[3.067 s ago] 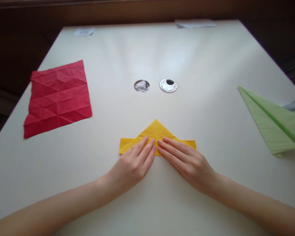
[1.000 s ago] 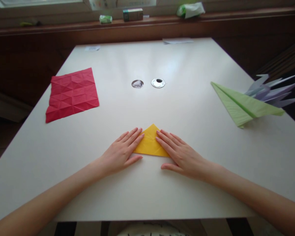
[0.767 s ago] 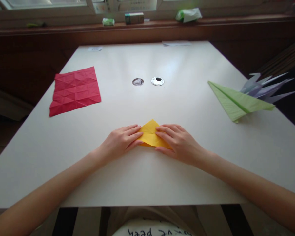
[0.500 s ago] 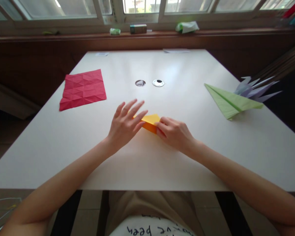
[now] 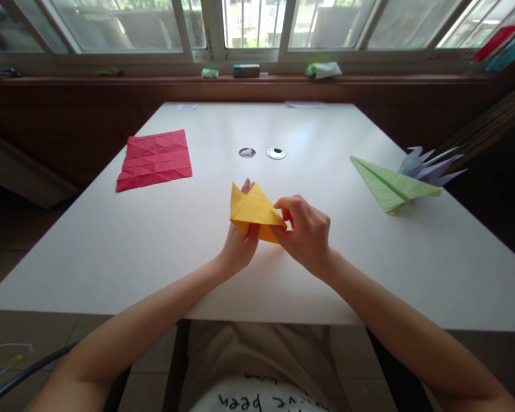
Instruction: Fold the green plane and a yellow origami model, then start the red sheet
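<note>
Between my hands is a folded piece of yellow origami paper point(image 5: 255, 207), raised over the near middle of the table with pointed corners up. My left hand point(image 5: 240, 246) supports it from behind and below; its thumb presses the lower edge and most of its fingers are hidden by the paper. At the right end of the paper, my right hand point(image 5: 305, 229) pinches the edge between thumb and fingers.
A creased red paper square point(image 5: 157, 160) lies on the white table point(image 5: 189, 223) at left. On the right, a green folded paper point(image 5: 392, 183) rests against a pale purple paper piece point(image 5: 427, 166). Two round cable holes point(image 5: 247, 153) sit beyond my hands. Small items line the windowsill point(image 5: 274, 80).
My left hand has turned from above the yellow paper to behind and beneath it, closing on it. The paper is lifted and tilted, showing a broader face. The camera view has tipped up slightly.
</note>
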A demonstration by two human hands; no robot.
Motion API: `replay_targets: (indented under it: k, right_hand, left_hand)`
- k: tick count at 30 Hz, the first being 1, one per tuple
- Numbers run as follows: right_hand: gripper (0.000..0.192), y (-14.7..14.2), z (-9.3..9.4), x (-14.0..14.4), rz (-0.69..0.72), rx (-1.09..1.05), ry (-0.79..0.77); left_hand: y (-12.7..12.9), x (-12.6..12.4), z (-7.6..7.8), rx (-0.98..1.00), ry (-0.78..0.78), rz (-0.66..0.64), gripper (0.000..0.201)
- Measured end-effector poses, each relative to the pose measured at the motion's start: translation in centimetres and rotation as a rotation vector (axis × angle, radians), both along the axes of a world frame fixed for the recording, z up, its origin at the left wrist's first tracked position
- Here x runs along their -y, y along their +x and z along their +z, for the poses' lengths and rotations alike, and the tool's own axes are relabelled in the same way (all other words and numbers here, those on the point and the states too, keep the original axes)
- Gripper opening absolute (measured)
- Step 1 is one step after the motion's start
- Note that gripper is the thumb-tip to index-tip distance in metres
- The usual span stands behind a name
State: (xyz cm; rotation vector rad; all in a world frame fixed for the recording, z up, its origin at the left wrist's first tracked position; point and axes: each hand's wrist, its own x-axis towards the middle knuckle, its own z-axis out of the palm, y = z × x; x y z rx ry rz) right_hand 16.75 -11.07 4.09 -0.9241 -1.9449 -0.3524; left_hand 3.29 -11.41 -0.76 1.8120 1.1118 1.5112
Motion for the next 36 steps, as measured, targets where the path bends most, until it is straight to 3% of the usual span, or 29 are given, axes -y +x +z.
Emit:
replay_targets:
  k: [5, 12, 16, 20, 22, 24, 27, 31, 33, 36]
  right_hand:
    - [0.016, 1.1, -0.7, 0.2, 0.096, -0.031, -0.018]
    - [0.018, 2.6, -1.0, -1.1, 0.168, -0.292, -0.074]
    - [0.028, 3.1, -0.7, -1.2, 0.167, -0.288, -0.093]
    - [0.032, 3.4, 0.2, -1.1, 0.255, -0.204, -0.128]
    - [0.034, 3.7, 0.8, -1.2, 0.359, -0.156, -0.188]
    - [0.048, 4.1, 1.4, -1.5, 0.511, -0.135, -0.321]
    - [0.069, 4.7, 1.8, -2.0, 0.681, -0.280, -0.568]
    - [0.041, 4.7, 2.0, -2.1, 0.598, -0.564, -0.721]
    - [0.023, 4.4, 2.2, -1.7, 0.564, -0.602, -0.779]
    - [0.012, 4.0, 2.7, -0.9, 0.587, -0.649, -0.833]
  left_hand:
    - [0.2, 0.3, 0.3, -0.057, 0.157, -0.014, 0.060]
    - [-1.4, 0.4, 2.5, -0.077, 0.272, -0.001, 0.037]
    - [-1.6, 0.7, 3.3, -0.061, 0.344, 0.003, 0.026]
    - [-1.6, 0.7, 3.6, -0.021, 0.329, 0.016, 0.020]
    - [-1.8, 0.4, 3.7, 0.012, 0.308, 0.057, 0.017]
    - [-2.2, 0.2, 3.8, 0.026, 0.306, 0.098, 0.016]
    - [-2.5, 0.1, 3.7, -0.019, 0.369, 0.093, 0.014]
    - [-2.3, 0.7, 3.3, -0.225, 0.578, -0.060, 0.017]
    - [-2.1, 1.2, 3.3, -0.336, 0.693, -0.115, 0.020]
    - [-1.9, 1.6, 3.6, -0.458, 0.833, -0.121, 0.022]
